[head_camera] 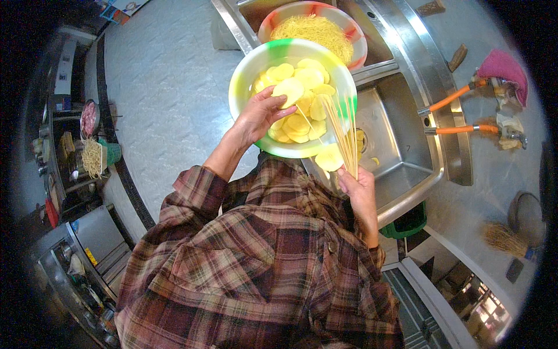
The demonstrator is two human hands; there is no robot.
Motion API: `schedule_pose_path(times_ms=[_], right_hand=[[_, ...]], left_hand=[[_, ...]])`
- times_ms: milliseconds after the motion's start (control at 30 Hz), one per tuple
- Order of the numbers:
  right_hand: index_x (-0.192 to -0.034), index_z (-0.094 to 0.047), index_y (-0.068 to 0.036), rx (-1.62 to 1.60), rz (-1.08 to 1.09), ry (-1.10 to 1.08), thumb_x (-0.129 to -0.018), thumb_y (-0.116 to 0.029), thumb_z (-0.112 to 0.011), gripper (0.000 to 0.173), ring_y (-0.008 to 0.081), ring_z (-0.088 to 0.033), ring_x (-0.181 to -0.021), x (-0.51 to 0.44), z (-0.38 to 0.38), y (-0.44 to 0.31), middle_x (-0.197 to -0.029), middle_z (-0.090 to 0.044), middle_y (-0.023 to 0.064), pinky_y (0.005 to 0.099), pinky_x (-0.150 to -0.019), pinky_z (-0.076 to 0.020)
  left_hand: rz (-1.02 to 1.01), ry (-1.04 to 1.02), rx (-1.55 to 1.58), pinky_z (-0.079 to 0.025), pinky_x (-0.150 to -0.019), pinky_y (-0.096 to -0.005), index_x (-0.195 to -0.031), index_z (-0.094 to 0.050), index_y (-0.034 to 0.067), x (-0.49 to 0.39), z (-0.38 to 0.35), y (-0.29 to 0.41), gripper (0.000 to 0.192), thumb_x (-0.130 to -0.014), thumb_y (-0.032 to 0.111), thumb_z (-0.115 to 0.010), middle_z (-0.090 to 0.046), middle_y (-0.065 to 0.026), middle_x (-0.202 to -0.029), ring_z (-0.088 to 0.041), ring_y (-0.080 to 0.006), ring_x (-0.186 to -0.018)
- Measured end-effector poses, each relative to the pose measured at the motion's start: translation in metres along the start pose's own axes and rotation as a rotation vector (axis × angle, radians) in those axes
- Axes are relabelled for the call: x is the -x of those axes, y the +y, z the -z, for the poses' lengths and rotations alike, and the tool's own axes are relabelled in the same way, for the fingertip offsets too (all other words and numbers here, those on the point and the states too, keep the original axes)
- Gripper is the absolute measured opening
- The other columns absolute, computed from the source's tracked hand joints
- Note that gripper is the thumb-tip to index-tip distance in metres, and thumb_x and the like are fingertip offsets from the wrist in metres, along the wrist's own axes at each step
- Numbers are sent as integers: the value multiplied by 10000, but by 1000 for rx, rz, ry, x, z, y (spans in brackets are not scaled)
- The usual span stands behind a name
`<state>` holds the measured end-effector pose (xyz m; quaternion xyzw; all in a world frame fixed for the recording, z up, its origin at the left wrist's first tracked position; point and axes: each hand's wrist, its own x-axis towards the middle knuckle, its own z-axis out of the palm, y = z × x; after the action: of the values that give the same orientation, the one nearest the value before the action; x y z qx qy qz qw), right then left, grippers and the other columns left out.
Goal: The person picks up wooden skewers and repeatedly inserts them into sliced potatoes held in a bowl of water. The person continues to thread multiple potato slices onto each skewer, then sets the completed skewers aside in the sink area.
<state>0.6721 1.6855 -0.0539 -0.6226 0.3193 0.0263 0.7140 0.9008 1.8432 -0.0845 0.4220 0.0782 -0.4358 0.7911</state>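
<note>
My left hand [263, 114] pinches a pale yellow potato slice [289, 90] above a white basin [239, 87] with green and yellow patches. More round potato slices [298, 124] lie in the basin, apparently in water. In my right hand [361, 188] is a fan of thin wooden skewers [344, 135], their tips pointing up over the basin's right side. Another potato slice [329, 158] sits at my right fingertips. One single skewer [310, 125] runs from below my left fingers down toward that slice; whether it pierces either one I cannot tell.
Behind stands a red-and-white basin [358, 35] of yellow shreds [311, 32]. On the right is a steel sink [414, 148] with slices near its drain. Orange-sleeved taps [455, 130] reach over it. A shelf at left carries a basket of noodle-like strands [92, 158] and a bowl of meat [89, 118].
</note>
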Motion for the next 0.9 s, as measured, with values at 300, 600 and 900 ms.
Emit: schedule_pose_path(times_ms=[300, 600, 900], right_hand=[[-832, -581, -30, -37, -2, -11, -902, -115, -542, 116, 40, -383, -524, 5, 5, -8, -617, -462, -51, 201, -473, -297], [-844, -576, -25, -27, 31, -18, -902, -109, -538, 109, 43, -390, -535, 4, 3, -7, -631, -468, -46, 198, -489, -314], [-833, -587, -37, -15, 55, 133, -903, -113, -544, 111, 47, -383, -495, 3, 0, -6, -587, -464, -42, 202, -441, -281]], left_hand=[[55, -67, 56, -490, -950, -348, -1312, -383, -7, 4, 0, 8, 429, -897, 13, -488, -527, -101, -1200, -549, -198, -1076], [13, -149, -275, -492, -910, -295, -1244, -479, -13, 3, 0, 2, 361, -906, 102, -533, -575, -96, -1130, -592, -170, -976], [-95, 30, -221, -498, -899, -341, -1211, -527, 31, 0, 7, -5, 348, -872, 89, -581, -614, -46, -1104, -597, -171, -991]])
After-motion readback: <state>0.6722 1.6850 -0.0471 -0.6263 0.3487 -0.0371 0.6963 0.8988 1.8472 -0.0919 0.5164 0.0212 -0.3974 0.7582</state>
